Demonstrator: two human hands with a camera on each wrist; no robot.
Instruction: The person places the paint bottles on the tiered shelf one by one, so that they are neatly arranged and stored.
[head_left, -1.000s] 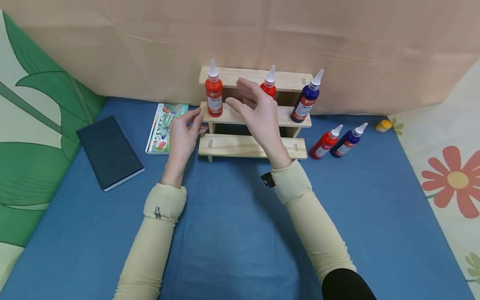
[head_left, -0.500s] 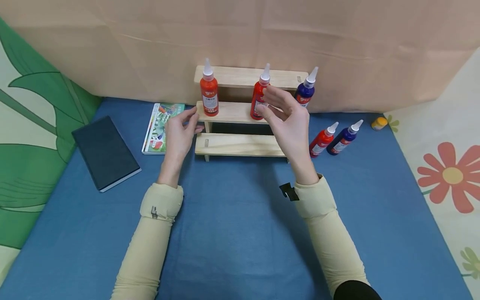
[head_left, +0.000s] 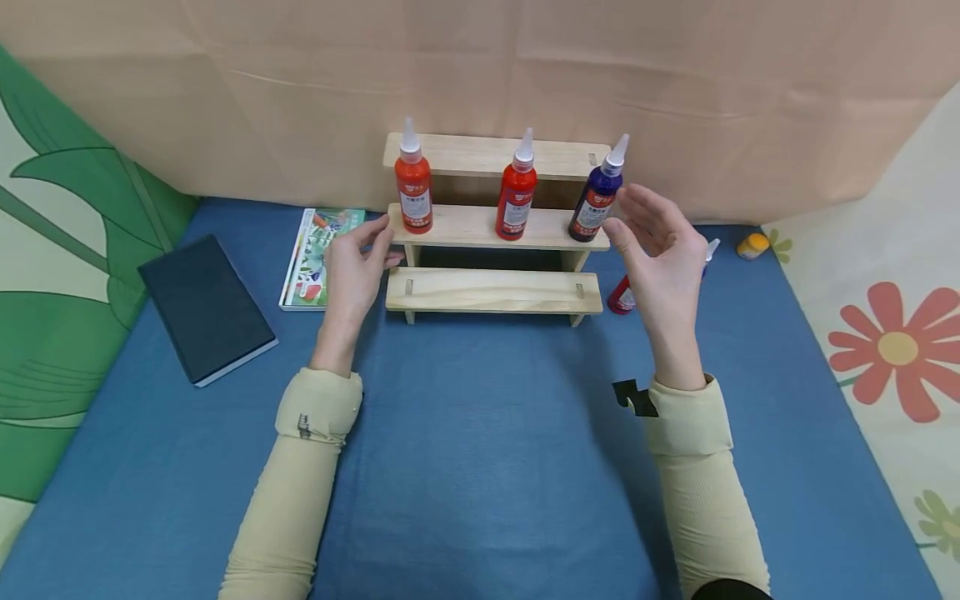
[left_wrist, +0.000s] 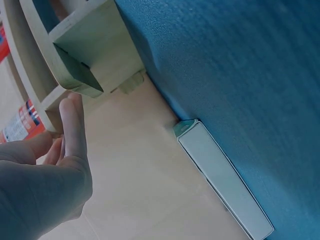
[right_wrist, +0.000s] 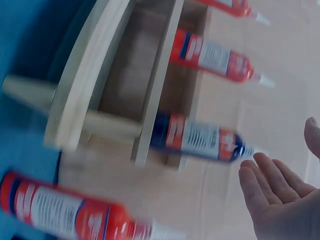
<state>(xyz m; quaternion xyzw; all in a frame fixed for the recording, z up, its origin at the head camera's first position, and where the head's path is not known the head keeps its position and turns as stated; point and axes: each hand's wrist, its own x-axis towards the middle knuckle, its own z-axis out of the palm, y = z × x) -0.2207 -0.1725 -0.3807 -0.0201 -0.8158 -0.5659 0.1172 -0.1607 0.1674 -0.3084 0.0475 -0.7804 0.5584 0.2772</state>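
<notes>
A three-tier wooden shelf [head_left: 493, 292] stands on the blue cloth. On its middle tier are an orange-red squeeze bottle [head_left: 415, 193], a red squeeze bottle [head_left: 516, 200] and a dark blue squeeze bottle [head_left: 596, 204], all with white pointed nozzles. My left hand [head_left: 354, 271] holds the tier's left end with thumb and fingers; the left wrist view shows the fingers [left_wrist: 73, 122] along that end. To the right of the blue bottle is my right hand [head_left: 663, 267], nothing in it, fingers loosely bent. In the right wrist view its fingertips [right_wrist: 265, 165] are near the blue bottle's nozzle.
Right of the shelf, another red bottle [head_left: 622, 297] stands on the cloth, partly hidden by my right hand, with another nozzle [head_left: 711, 248] showing behind. A small yellow-capped jar [head_left: 752, 246] is farther right. A dark book [head_left: 207, 310] and a picture book [head_left: 315, 262] lie left.
My right hand has moved right, from in front of the middle red bottle to beside the blue one, uncovering the shelf and now covering the bottles on the cloth. The left hand stays at the shelf's end.
</notes>
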